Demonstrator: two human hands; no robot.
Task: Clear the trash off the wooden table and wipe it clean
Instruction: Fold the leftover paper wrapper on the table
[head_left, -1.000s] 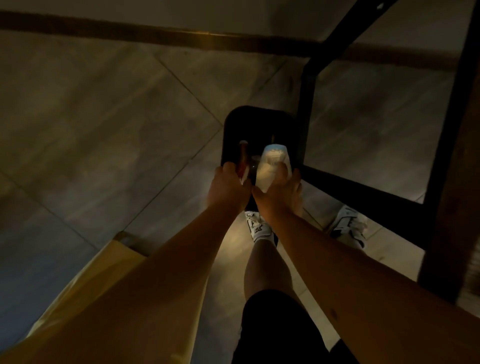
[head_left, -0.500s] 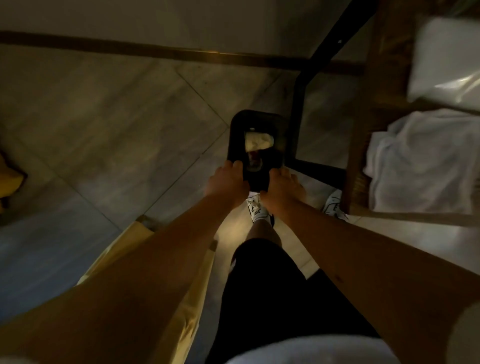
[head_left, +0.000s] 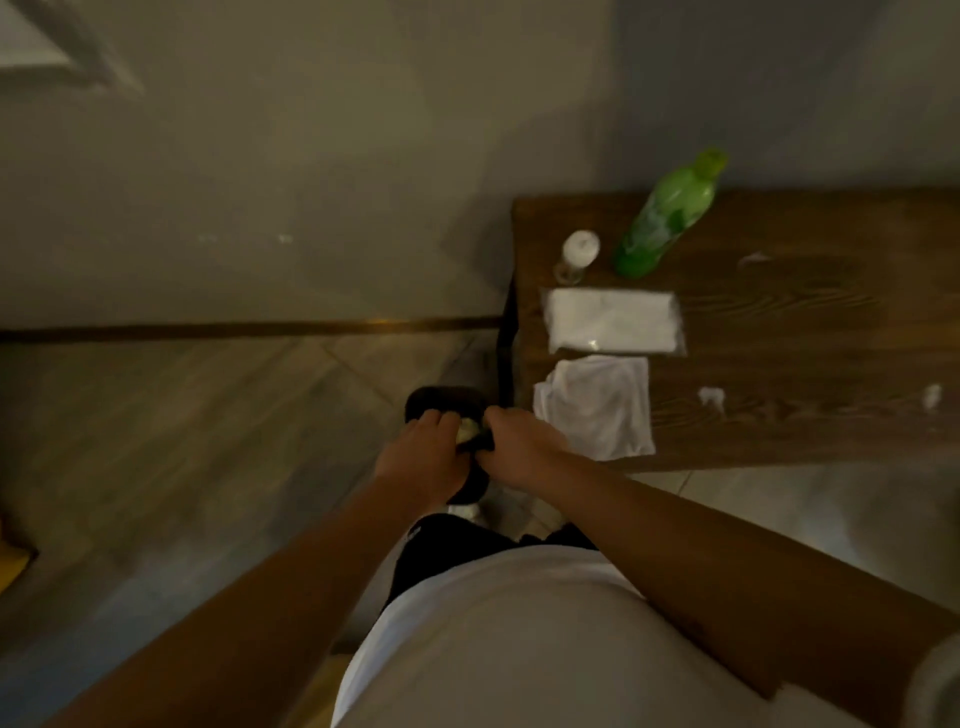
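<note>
My left hand (head_left: 422, 457) and my right hand (head_left: 522, 447) both grip the rim of a small black trash bin (head_left: 441, 402) held in front of me, left of the table. Pale crumpled trash (head_left: 467, 428) shows inside it between my hands. The wooden table (head_left: 805, 332) stands to the right. On it lie a white cloth (head_left: 597, 408) at the near left corner, a white plastic packet (head_left: 615, 322), a green bottle (head_left: 667, 215), a small white-capped jar (head_left: 576, 257) and small white scraps (head_left: 710, 396).
A wall with a dark baseboard (head_left: 234, 328) runs behind the tiled floor (head_left: 182, 441). The table's black metal leg (head_left: 505, 358) stands right beside the bin. Something yellow (head_left: 13, 564) shows at the left edge. More scraps (head_left: 932, 397) lie on the table's right part.
The view has risen from the floor under the table to the tabletop. The bin, held by both hands, has come up with it; the trash dropped earlier lies inside.
</note>
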